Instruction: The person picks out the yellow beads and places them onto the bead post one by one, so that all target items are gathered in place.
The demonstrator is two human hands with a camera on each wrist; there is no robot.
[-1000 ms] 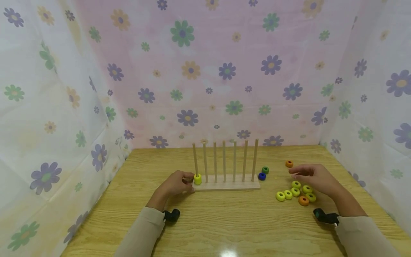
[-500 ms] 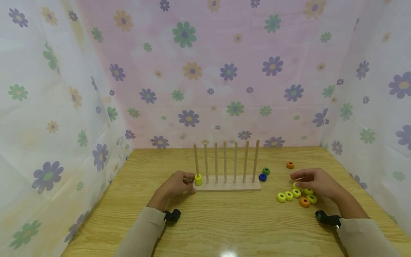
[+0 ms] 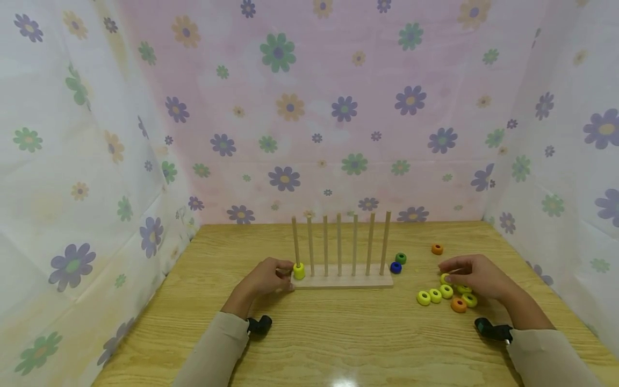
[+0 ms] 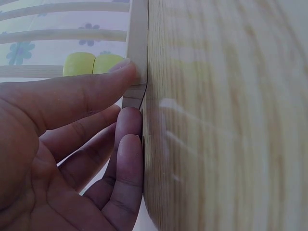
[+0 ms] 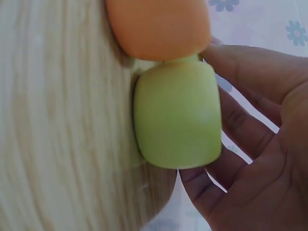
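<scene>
A wooden peg rack (image 3: 343, 278) stands mid-table with a row of upright pegs. Two stacked yellow beads (image 3: 299, 271) sit on its leftmost peg. My left hand (image 3: 266, 277) holds the rack's left end; in the left wrist view the thumb presses the base edge beside the yellow beads. My right hand (image 3: 479, 275) is over the loose beads, its thumb overlapping a yellow bead (image 3: 444, 279), fingers loosely bent with a gap to the thumb. Large in the right wrist view, a yellow-green bead (image 5: 178, 115) and an orange bead (image 5: 159, 26) partly hide the fingers.
More loose yellow beads (image 3: 424, 298) and an orange bead (image 3: 458, 305) lie near the right hand. Farther back is another orange bead (image 3: 437, 249). A green bead (image 3: 401, 258) and a blue bead (image 3: 396, 267) lie off the rack's right end. Flowered cloth (image 3: 314, 123) surrounds the table.
My right hand has come down and slightly nearer to me, its thumb now overlapping a yellow bead. Over the last half second it has barely moved. My left hand stays at the rack.
</scene>
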